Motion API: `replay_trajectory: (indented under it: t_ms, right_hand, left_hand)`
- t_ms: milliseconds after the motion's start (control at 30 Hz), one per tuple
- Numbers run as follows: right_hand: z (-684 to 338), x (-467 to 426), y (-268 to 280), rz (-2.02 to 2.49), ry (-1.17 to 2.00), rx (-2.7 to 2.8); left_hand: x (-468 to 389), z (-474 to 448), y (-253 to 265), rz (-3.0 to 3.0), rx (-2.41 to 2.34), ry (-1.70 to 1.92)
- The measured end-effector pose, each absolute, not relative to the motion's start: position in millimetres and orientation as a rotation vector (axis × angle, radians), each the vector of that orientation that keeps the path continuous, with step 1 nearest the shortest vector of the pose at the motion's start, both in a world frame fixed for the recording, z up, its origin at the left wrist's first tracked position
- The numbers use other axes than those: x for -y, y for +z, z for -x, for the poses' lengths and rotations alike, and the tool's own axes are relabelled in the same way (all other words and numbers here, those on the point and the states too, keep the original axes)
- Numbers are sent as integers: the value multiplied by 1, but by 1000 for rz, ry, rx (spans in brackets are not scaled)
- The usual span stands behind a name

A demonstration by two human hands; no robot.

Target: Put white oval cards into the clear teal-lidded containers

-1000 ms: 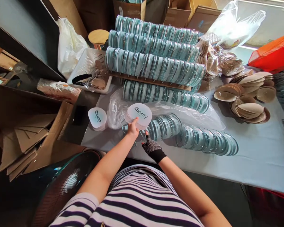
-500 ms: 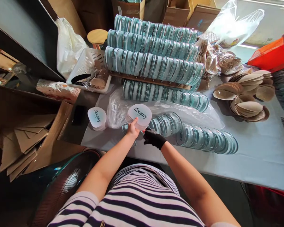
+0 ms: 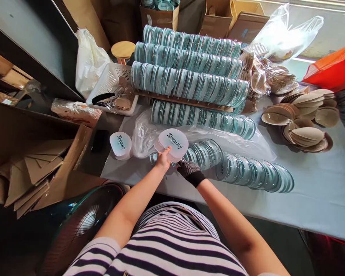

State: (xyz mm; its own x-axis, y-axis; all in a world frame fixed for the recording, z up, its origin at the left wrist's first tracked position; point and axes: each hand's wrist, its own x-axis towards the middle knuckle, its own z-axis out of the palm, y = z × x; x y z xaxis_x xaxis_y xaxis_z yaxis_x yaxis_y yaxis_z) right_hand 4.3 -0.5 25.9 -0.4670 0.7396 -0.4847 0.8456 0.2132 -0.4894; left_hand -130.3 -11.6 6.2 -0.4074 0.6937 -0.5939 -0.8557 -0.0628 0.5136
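Note:
My left hand (image 3: 163, 160) grips a stack of pale, rounded labels (image 3: 172, 142) printed with "beauty" lettering, its thumb on top. My right hand (image 3: 191, 172), in a black glove with a patterned back, is closed at the stack's lower right edge. Its fingertips are partly hidden, and what they pinch cannot be made out. A second stack of the same labels (image 3: 120, 145) lies to the left on the table. Just beyond my right hand is a row of clear, teal-toned round containers (image 3: 205, 154), with another row (image 3: 255, 172) to its right.
Long rows of similar containers (image 3: 189, 82) fill the back, with plastic film (image 3: 232, 140) in front. Brown oval pieces (image 3: 304, 134) are piled at right. A white basket (image 3: 115, 71) stands at back left. A fan (image 3: 83, 230) and an open carton (image 3: 71, 165) are beside the table (image 3: 313, 199).
The view has shifted slightly. My gloved right hand has turned so more of its patterned back shows, still by the stack's edge. My left hand keeps its hold on the labels.

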Motion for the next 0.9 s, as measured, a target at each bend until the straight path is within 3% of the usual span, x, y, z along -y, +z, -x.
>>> replay_trajectory:
  t_ms: [200, 467, 533, 600, 700, 800, 900]
  right_hand:
    - [-42, -7, 28, -2173, -1509, -2616]
    - [-5, 14, 65, -1781, -707, -3017]
    - [4, 28, 66, -1732, -835, -3012]
    - [10, 35, 60, -1750, -1169, -2855]
    - [9, 32, 47, -2052, -1491, -2589]
    - [-12, 28, 40, -2347, -1362, -2539]
    - [-35, 38, 38, -2315, -1179, -2581]
  left_hand:
    - [38, 138, 15, 171, -1015, 1687]
    - [60, 135, 19, 31, -1118, 1698]
    - [65, 135, 18, 28, -1134, 1689]
    - [70, 138, 17, 2, -1095, 1660]
    - [69, 165, 19, -22, -1106, 1698]
    - [62, 233, 18, 14, -1404, 1834]
    - [57, 317, 12, -152, -1917, 1761]
